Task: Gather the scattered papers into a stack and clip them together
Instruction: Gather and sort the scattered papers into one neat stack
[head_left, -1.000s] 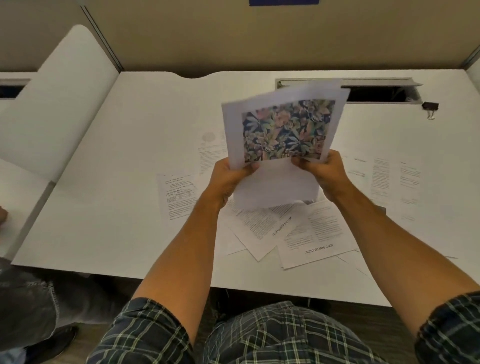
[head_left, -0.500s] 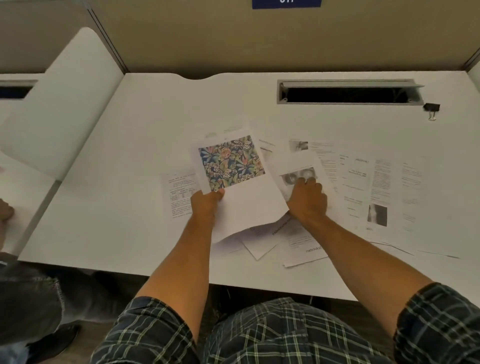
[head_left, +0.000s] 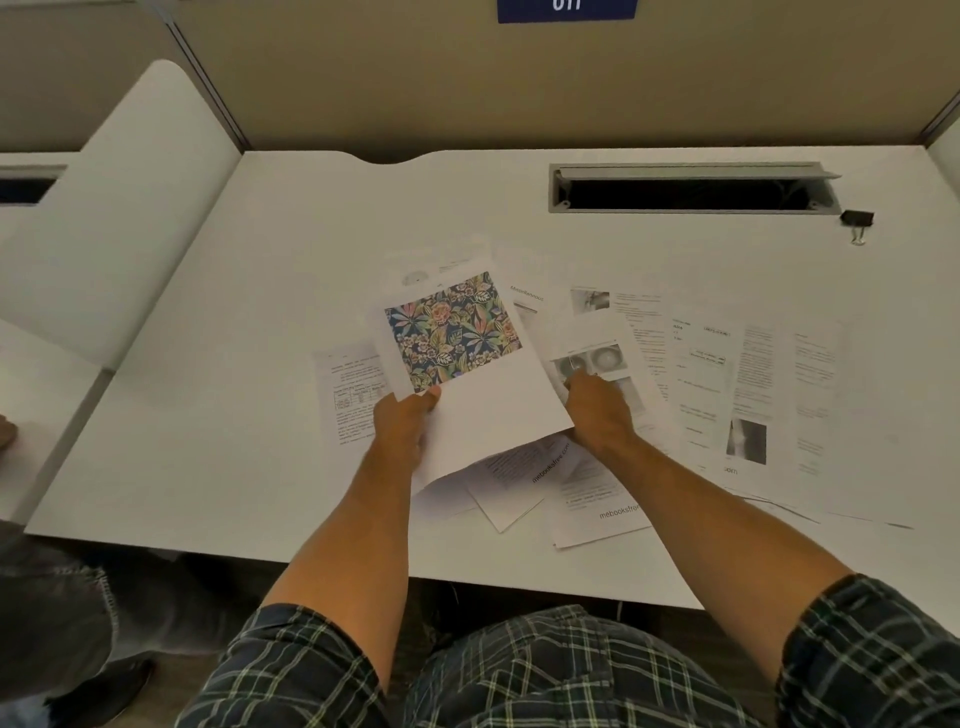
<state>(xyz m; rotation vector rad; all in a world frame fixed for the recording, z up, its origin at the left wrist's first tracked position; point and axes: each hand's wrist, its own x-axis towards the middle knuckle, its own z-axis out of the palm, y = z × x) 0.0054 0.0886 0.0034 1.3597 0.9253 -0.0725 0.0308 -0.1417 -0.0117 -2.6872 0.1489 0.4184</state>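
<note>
Left hand (head_left: 402, 423): centre of the frame, thumb on top, pinching the lower left edge of the floral sheet (head_left: 457, 358), which is lifted and tilted.
Right hand (head_left: 597, 410): just right of that sheet, fingers reaching onto a page with grey round pictures (head_left: 597, 358); whether they press it flat or pinch it, I cannot tell.
Loose papers (head_left: 753, 384): spread on the white desk (head_left: 234, 415), centre to right, overlapping.
Binder clip (head_left: 857, 221): upper right, well apart, beside the cable slot (head_left: 691, 189).
</note>
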